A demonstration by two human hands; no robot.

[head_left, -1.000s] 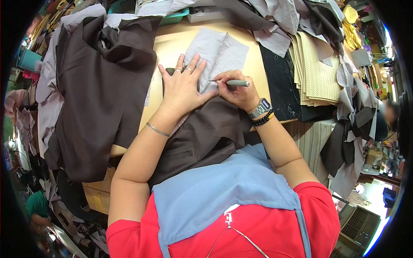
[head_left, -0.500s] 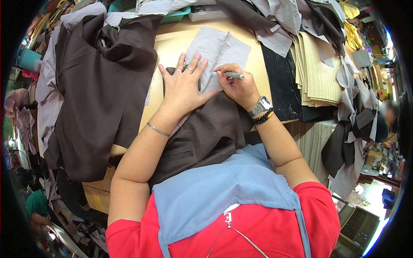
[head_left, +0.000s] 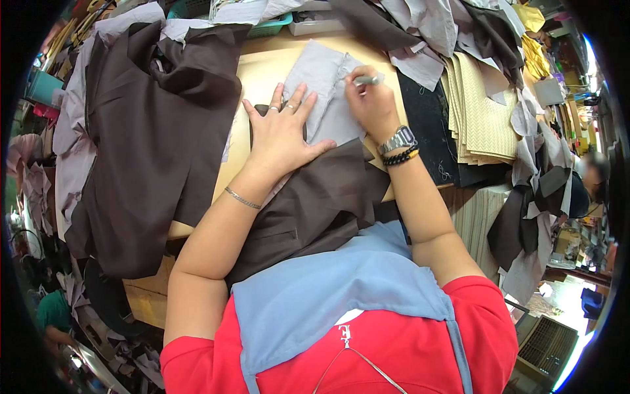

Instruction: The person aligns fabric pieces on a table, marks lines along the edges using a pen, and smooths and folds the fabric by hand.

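My left hand point(head_left: 283, 131) lies flat with fingers spread, pressing on light grey fabric point(head_left: 316, 69) and the dark brown cloth beside it. In my right hand point(head_left: 375, 105) is a grey pen point(head_left: 366, 80), held near the upper right part of the light fabric. The pen is slightly blurred, and I cannot tell whether its tip touches. A seam or fold runs lengthwise through the light piece. Dark brown cloth point(head_left: 308, 203) joins it below and drapes over the table edge toward my lap, with a slit-like pocket opening in it.
A large dark brown garment piece point(head_left: 151, 144) hangs over the table's left side. To the right are a black cloth point(head_left: 423, 125) and a stack of cream woven-pattern sheets point(head_left: 485, 118). A teal basket point(head_left: 269, 25) and a white box point(head_left: 316, 23) stand at the back. Another person's green sleeve point(head_left: 56, 310) shows lower left.
My right hand with the pen has moved up and to the right along the light grey fabric. My left hand stays in place.
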